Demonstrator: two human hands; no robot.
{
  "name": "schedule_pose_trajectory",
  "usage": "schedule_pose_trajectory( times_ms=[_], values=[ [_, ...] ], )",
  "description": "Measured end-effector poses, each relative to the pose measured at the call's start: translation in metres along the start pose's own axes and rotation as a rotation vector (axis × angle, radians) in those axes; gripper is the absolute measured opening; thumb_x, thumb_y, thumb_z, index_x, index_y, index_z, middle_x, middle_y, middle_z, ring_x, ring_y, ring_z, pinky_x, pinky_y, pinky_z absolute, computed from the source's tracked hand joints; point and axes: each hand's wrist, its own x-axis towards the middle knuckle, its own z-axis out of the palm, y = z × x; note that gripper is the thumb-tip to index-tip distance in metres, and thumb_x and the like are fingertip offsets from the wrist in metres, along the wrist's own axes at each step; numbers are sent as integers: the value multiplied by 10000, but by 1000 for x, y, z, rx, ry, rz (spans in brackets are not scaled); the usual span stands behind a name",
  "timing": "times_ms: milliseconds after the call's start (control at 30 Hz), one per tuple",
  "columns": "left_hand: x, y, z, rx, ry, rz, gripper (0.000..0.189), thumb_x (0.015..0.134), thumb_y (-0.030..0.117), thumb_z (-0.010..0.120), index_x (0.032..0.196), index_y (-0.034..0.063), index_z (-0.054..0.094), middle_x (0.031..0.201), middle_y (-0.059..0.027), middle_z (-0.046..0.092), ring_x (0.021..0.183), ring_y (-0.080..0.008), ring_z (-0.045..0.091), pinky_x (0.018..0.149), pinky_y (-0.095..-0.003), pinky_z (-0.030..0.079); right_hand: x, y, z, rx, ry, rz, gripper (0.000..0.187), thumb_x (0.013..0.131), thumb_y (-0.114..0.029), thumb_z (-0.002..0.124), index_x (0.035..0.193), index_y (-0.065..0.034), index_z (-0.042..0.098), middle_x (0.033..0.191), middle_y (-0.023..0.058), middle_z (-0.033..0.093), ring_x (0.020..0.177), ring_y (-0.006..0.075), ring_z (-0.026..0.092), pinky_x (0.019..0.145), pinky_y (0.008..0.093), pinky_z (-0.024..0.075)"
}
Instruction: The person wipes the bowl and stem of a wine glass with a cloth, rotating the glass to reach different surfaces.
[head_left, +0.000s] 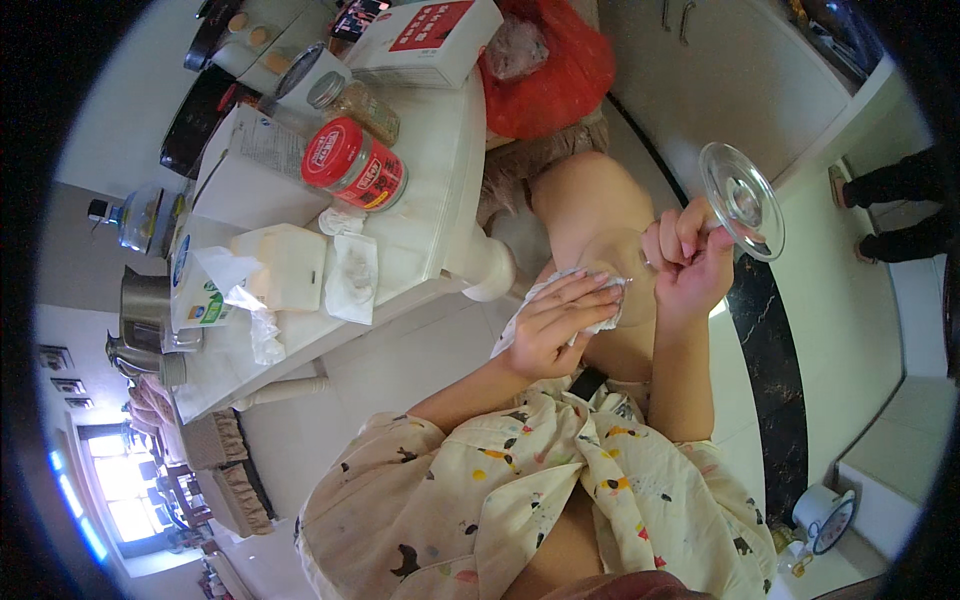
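Note:
My right hand (694, 259) is closed around the stem of a clear stemmed glass (742, 201). Its round foot tilts up at the right, and its see-through bowl lies towards my left hand, in front of my bare knee. With my left hand (562, 322) I press a crumpled white cloth or paper towel (551, 289) against the bowl; part of the bowl is hidden by hand and cloth. A white table (442, 187) stands to the left, bearing a red-lidded jar (356, 165), a folded white tissue (352, 277) and a pale square container (281, 266).
White boxes (424, 41), a spice jar (356, 105) and a metal pitcher (142, 307) crowd the table. A red plastic bag (555, 75) sits beyond its corner. At the right edge another person's dark-trousered legs (900, 180) show. A pot-like container (821, 517) stands lower right.

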Motion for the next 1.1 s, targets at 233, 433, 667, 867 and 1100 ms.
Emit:
schedule_pose_trajectory(
  times_ms=[233,433,667,867,1100],
  values=[
    [12,-2,-13,-253,69,-154,210,861,63,469,942,-44,631,1012,-186,640,1069,-336,563,945,-441,405,0,0,5,0,14,-43,498,911,-483,412,624,-78,363,528,-15,269,439,84,212,414,244,175],
    [14,0,-15,-510,179,-447,301,925,140,391,984,-81,586,1044,-223,613,1032,-311,575,945,-419,402,1,1,0,23,-91,-57,463,912,-447,432,652,-66,402,523,-10,283,434,81,214,416,247,178],
    [29,-14,-23,-727,335,-694,333,960,174,375,1052,-68,585,1017,-137,635,961,-174,583,898,-298,413,1,-4,1,11,-120,-17,469,883,-494,474,689,-73,399,536,-28,287,416,54,190,404,221,174],
    [37,-8,-16,-795,323,-770,305,959,159,396,1050,-58,589,1017,-136,636,961,-173,583,890,-295,423,-3,4,-2,41,-155,-41,408,924,-408,440,717,-57,426,563,-9,333,447,69,237,416,231,206],
    [41,4,-8,-570,241,-586,297,950,162,415,1031,-62,592,1004,-102,634,923,-127,567,813,-251,436,-6,12,-4,-88,-77,24,353,948,-337,405,771,-34,445,574,29,354,482,97,300,440,236,237]
  ],
)
